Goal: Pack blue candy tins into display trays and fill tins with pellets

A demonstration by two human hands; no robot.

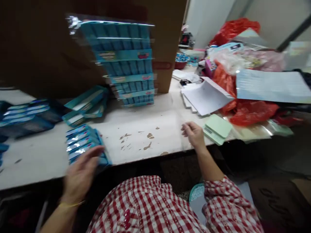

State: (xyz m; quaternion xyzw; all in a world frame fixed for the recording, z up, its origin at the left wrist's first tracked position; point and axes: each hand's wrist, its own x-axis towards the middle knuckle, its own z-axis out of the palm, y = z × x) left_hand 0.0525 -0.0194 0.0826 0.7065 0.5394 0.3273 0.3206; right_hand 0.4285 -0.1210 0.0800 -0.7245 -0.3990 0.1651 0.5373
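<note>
My left hand is at the table's front edge, fingers stretched out and a little blurred. Its fingertips overlap the near side of a row of small blue packs; whether they touch is hard to tell. To the right, my right hand hovers over the table edge, thumb and fingers pinched together. A faint see-through edge shows beside those fingers, too unclear to name. Just right of this hand lies a pale green digital scale. Behind, several clear-wrapped stacks of blue packs stand against a cardboard box.
The white table has worn brown spots. More blue packs and blue open cartons sit at the left, before the large cardboard box. White papers and red plastic bags pile up at the right.
</note>
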